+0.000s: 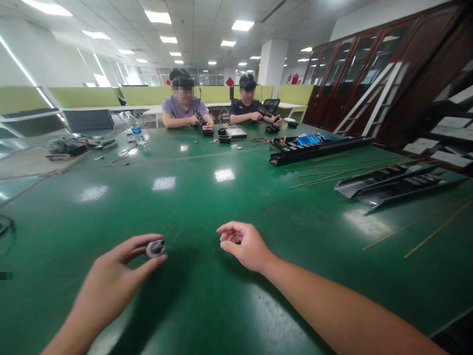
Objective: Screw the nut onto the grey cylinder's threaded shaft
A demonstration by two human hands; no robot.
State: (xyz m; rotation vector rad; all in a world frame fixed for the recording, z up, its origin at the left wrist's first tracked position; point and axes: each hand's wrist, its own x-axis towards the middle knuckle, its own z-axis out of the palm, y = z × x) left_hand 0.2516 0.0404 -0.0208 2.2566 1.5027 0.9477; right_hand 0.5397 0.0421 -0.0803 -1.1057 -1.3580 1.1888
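Between the thumb and fingers of my left hand [114,276] is a small round grey piece [155,248] with a dark centre, blurred so its exact kind does not show. It is held above the green tabletop [192,207]. To the right, my right hand [244,244] hovers over the table with its fingers loosely curled. A gap shows between its thumb and index finger, and I see nothing in it.
Across the table two people [185,106] handle black tools near small black boxes [224,139]. A water bottle [136,132] and piled parts [74,144] stand left. Black metal channels [399,185] and thin rods [332,172] lie right, with a stepladder [369,98] behind.
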